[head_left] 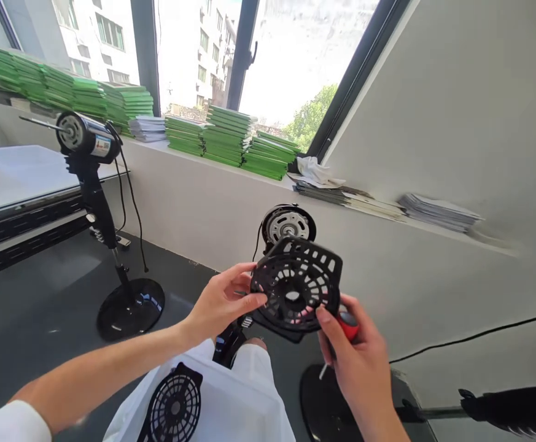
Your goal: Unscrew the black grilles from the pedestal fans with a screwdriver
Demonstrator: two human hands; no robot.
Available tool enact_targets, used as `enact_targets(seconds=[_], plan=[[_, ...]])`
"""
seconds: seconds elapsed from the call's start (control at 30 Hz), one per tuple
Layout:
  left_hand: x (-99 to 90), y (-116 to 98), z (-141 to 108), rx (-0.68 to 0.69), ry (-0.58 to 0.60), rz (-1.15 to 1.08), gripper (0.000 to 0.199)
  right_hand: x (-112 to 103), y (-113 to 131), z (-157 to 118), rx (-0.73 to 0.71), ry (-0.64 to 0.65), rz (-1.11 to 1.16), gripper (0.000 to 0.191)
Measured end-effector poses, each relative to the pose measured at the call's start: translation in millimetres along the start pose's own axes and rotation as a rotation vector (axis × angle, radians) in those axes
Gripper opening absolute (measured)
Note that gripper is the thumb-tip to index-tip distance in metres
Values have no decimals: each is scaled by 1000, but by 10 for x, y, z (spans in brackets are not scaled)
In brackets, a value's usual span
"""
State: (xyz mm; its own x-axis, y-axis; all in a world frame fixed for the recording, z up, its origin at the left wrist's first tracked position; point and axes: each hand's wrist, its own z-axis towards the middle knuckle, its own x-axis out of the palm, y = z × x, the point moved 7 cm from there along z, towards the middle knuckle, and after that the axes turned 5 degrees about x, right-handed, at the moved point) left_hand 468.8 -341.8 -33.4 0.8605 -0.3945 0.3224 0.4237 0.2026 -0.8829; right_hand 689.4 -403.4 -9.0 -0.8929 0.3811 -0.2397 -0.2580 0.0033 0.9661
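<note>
Left hand (225,299) pinches the cover (279,296) at its left edge. Right hand (358,353) holds the right edge plus screwdriver (348,325). Motor (288,226) just behind.

tilted black slotted cover (280,293), red-handled screwdriver (348,325) just beside

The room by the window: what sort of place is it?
Perhaps a repair or assembly workshop: a motor sits on a black stand, the left hand and right hand hold a black slotted cover, the right also gripping a red-handled tool.
</note>
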Motion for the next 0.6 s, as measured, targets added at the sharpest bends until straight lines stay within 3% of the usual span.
enact_targets(seconds=[0.13,0.23,0.4,0.53,0.6], plan=[[34,-330,460,145,-48,50,64,46,514,375,-138,10,7,66],[30,-421,733,240,-72,70,75,106,660,627,-171,0,-18,68],[-14,-188,980,264,-86,138,58,170,585,887,-169,29,-101,72],[-80,-105,1099,422,-160,326,45,117,602,949,-277,-90,-278,74],[-101,-56,1147,428,-197,365,41,115,625,956,-316,-119,-326,75]])
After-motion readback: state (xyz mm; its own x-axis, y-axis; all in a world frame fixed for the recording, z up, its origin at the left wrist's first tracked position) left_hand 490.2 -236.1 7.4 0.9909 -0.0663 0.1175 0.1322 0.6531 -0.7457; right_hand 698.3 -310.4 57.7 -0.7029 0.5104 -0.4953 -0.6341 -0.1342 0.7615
